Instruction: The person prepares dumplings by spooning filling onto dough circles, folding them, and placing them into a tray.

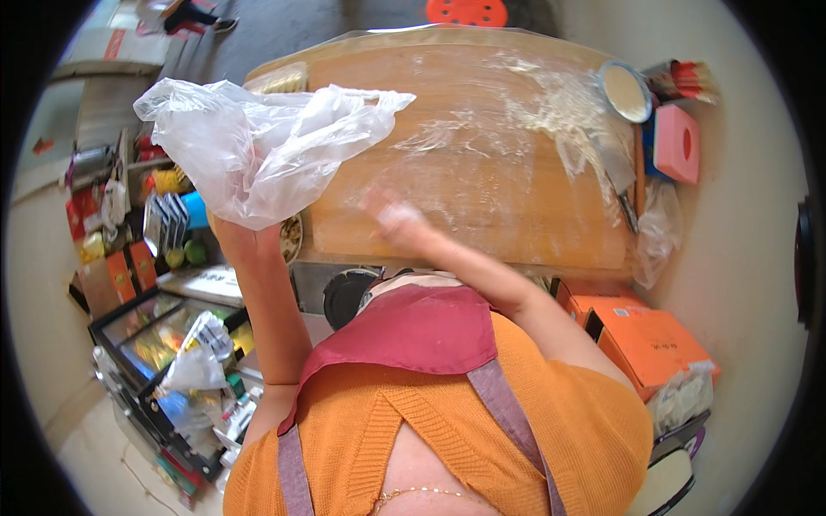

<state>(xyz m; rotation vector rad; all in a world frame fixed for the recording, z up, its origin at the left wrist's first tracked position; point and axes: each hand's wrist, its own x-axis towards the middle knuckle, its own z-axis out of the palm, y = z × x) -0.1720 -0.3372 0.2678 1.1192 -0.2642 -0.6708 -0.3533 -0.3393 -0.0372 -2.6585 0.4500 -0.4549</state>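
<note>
My left hand (248, 193) is raised over the left side of a wooden work board (413, 213), wrapped in a crumpled translucent plastic bag (310, 151). Folds of the bag gather around the hand, and its fingers show only faintly through the plastic. My right hand (399, 219), blurred by motion and whitened as if with flour, is over the board's near middle. Its fingers are too blurred to read. White floury smears (464, 132) streak the board, thickest toward the far right (561, 103).
A bowl of pale powder (624, 91) stands at the far right corner, near a pink box (677, 143). A long-handled tool (627, 213) lies along the right edge. Orange cartons (652, 348) stand at my right, a glass-topped case (168, 329) at my left. A person's leg (193, 16) shows far left.
</note>
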